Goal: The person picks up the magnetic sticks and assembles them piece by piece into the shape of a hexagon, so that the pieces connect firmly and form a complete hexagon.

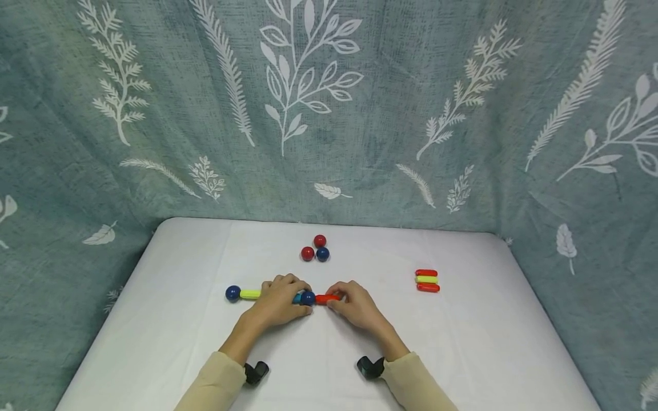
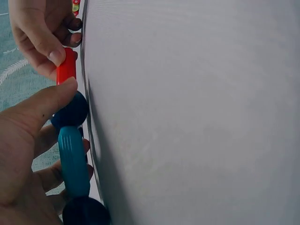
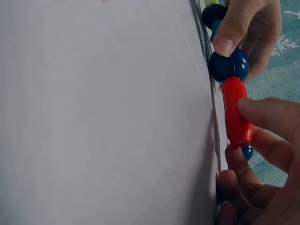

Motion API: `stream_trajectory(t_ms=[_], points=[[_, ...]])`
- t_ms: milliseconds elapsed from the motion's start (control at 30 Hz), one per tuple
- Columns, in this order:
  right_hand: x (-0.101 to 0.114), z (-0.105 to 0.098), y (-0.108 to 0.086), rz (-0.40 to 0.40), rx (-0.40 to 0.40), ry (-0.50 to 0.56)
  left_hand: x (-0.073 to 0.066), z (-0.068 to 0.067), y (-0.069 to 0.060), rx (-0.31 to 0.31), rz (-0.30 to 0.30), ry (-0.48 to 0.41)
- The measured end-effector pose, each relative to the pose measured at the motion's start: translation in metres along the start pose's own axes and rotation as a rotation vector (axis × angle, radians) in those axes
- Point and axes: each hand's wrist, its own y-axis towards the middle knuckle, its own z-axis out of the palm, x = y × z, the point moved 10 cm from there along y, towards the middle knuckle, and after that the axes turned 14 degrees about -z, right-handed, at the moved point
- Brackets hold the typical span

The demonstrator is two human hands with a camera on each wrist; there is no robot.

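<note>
A row of joined pieces lies across the table: a blue ball [image 1: 233, 293] at the left end, a yellow-green rod [image 1: 250, 294], a light-blue rod [image 2: 74, 161], another blue ball [image 1: 308, 298] and a red rod [image 1: 325, 299]. My left hand [image 1: 281, 299] grips the row at the right-hand blue ball, thumb on the ball [image 2: 72, 111]. The red rod's [image 3: 235, 110] far end is pinched between the thumb and fingers of my right hand [image 1: 356, 305]; its other end touches that ball. A further dark blue ball [image 2: 86, 212] joins the light-blue rod's other end.
Behind my hands are two red balls [image 1: 320, 241] and a blue ball [image 1: 323, 254]. At the right, two red rods [image 1: 428, 287] lie with a yellow-green rod [image 1: 426, 279] between them. A patterned cloth hangs behind the white table [image 1: 478, 342].
</note>
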Motion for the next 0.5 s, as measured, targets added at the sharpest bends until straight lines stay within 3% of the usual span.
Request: stream_trajectory(t_ms=[267,500], points=[[0.0036,0.0053,0.0062,0.018,-0.006,0.010,-0.0032,-0.0025,0.0004,-0.041,0.016,0.031],[0.0067,0.0103,0.0104,0.006,-0.009,0.017,-0.0069,-0.0016,0.0012,-0.038,0.031,0.010]])
